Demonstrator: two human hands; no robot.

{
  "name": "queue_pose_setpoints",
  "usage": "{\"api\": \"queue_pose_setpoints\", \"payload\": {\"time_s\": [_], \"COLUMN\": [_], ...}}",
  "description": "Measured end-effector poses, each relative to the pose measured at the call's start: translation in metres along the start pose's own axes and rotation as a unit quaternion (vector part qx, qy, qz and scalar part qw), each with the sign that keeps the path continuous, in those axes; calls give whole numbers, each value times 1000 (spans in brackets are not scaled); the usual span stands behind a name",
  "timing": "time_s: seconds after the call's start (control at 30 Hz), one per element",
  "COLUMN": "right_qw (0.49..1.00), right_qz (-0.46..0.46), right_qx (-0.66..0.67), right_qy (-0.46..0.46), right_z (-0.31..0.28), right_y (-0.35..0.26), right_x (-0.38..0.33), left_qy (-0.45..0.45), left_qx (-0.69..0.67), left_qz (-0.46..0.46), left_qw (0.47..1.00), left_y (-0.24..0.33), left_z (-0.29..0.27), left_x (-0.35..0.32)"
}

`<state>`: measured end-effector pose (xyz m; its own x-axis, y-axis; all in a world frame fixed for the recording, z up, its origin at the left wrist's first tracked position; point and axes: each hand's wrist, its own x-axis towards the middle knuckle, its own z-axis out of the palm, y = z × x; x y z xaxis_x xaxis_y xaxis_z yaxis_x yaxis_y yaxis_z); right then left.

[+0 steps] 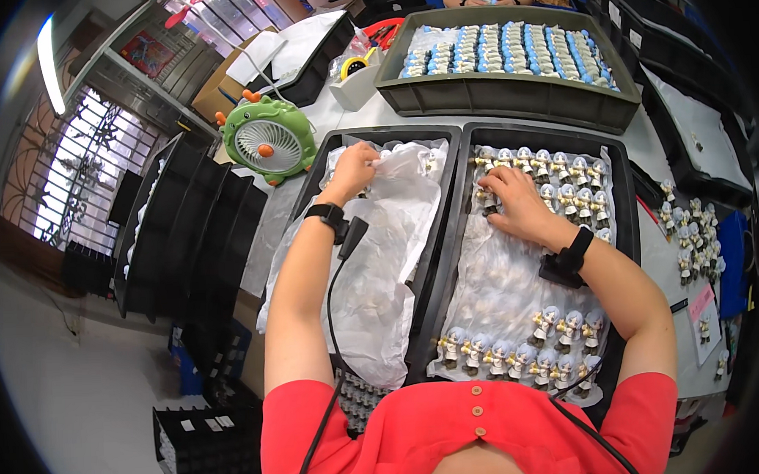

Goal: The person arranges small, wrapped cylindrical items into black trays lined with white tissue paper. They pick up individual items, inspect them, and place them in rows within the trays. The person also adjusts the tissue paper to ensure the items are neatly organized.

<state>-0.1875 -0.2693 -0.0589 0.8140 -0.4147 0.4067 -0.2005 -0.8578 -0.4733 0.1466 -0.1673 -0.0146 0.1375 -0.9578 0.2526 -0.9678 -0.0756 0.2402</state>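
Black, the right-hand tray (621, 184) is holding a small figurine (485, 201) by its left wall, seemingly lengthwise; the right hand's (520, 207) bent fingers are bracketing it, grip unclear. Left of that tray, the left hand (353, 172) is touching a translucent sheet (409, 175), hold hidden.

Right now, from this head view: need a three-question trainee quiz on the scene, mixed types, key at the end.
1. Which of the two hands is at the tray with uncovered figurines at both its near and far ends?
2. True or false: the green fan stands to the left of the large far bin.
3. Fill in the colour: the thin sheet lying over the left tray is ____.

Key:
1. The right hand.
2. True.
3. White.
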Motion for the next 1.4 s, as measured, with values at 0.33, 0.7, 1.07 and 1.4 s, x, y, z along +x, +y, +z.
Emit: {"api": "queue_pose_setpoints", "payload": {"time_s": [0.33,0.7,1.07,1.4], "right_qw": [1000,1000,1000,1000], "right_qz": [0,2,11,11], "right_qx": [-7,-4,-1,-1], "right_qy": [5,-2,-8,-9], "right_z": [1,1,2,2], "right_y": [3,1,3,2], "right_x": [0,0,0,0], "left_qy": [-20,-108,-104,-152], "left_qx": [9,-129,-196,-154], "left_qz": [13,27,-143,-148], "left_qw": [1000,985,964,965], "left_y": [-2,33,15,0], "left_z": [-13,-25,-27,-27], "left_x": [-30,-45,-49,-53]}}
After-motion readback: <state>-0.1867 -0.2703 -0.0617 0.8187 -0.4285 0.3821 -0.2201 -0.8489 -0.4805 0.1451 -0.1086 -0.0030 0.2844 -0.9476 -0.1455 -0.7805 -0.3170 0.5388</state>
